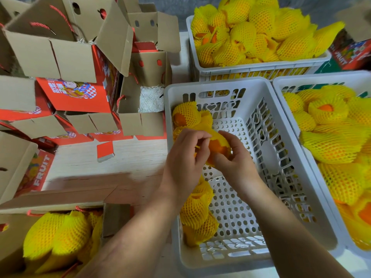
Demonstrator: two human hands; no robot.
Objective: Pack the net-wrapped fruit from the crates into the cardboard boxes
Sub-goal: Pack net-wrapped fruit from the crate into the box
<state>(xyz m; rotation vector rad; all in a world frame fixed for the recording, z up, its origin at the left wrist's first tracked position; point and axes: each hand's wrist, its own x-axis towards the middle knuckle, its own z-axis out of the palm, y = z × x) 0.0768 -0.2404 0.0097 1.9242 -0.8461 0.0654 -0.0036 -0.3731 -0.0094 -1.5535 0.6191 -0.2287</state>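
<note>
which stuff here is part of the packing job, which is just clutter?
In the job:
- held fruit, gripped by left hand and right hand
- near-empty crate
- full crates behind and to the right
- part-filled box
- open padded box

Lying about:
- loose red card scrap
- stacked empty boxes

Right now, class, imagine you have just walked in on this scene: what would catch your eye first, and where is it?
First, the heaps of bright yellow net-wrapped fruit filling the white crates at the top and right. Next, both hands, the left hand and right hand, holding one orange fruit over the nearly empty middle crate. At left stand red open cardboard boxes; the nearest box already holds fruit.
</note>
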